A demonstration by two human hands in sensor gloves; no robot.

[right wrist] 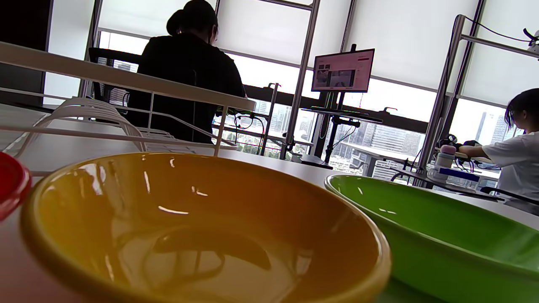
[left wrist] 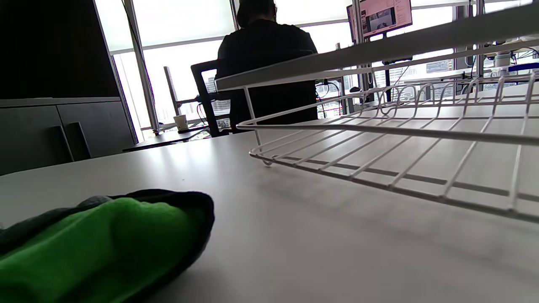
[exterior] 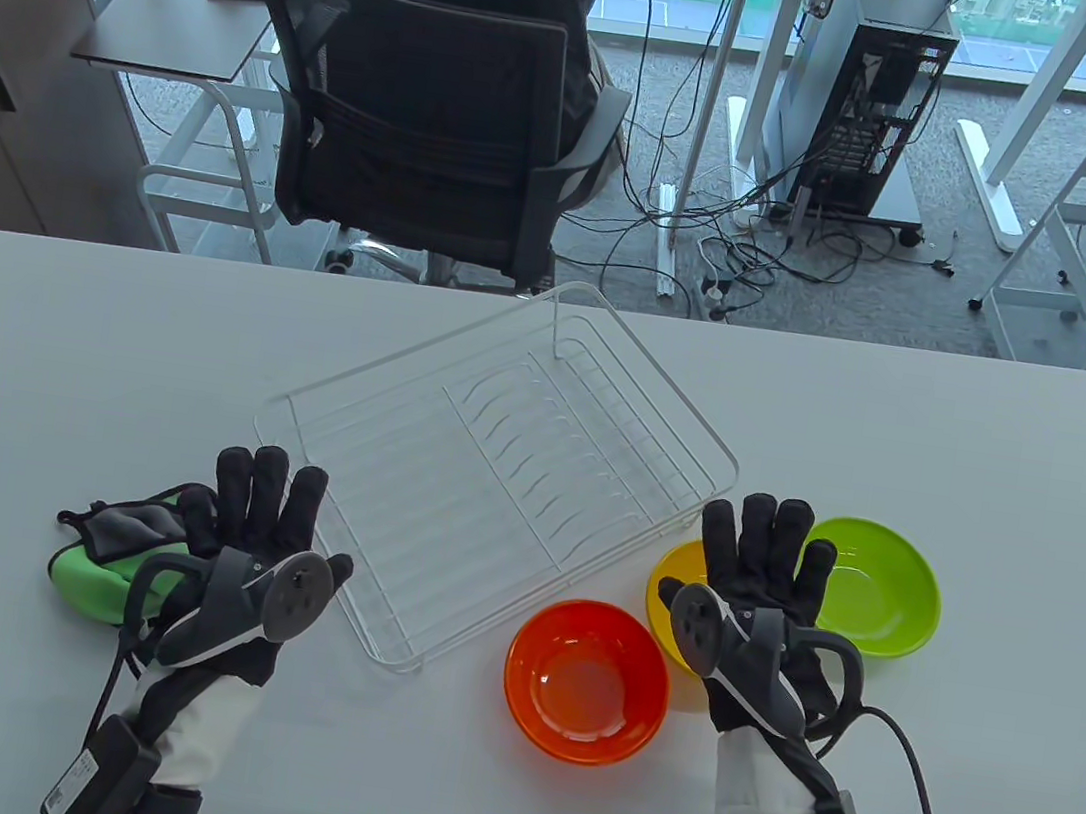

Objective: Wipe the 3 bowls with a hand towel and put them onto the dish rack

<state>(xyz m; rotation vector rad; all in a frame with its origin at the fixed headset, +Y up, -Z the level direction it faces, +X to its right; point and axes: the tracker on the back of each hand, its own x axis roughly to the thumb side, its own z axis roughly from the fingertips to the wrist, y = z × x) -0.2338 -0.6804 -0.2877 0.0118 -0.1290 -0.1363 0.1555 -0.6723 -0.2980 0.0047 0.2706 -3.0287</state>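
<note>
A white wire dish rack [exterior: 495, 461] sits mid-table with nothing in it; it also shows in the left wrist view [left wrist: 400, 126]. Right of it are three bowls: orange-red [exterior: 585, 681], yellow [exterior: 676, 572] and green [exterior: 881, 586]. The yellow bowl [right wrist: 202, 227] and the green bowl [right wrist: 442, 235] fill the right wrist view. My right hand [exterior: 764, 559] hovers flat over the yellow bowl, fingers straight, holding nothing. A folded green and grey hand towel [exterior: 103, 557] lies left of the rack, seen close in the left wrist view [left wrist: 97, 244]. My left hand [exterior: 261, 509] is open, spread beside the towel.
The white table [exterior: 58, 339] reaches to its far edge. Beyond it a person sits in a black mesh office chair [exterior: 411, 126], with desks, cables and a computer tower [exterior: 864, 99] on the floor.
</note>
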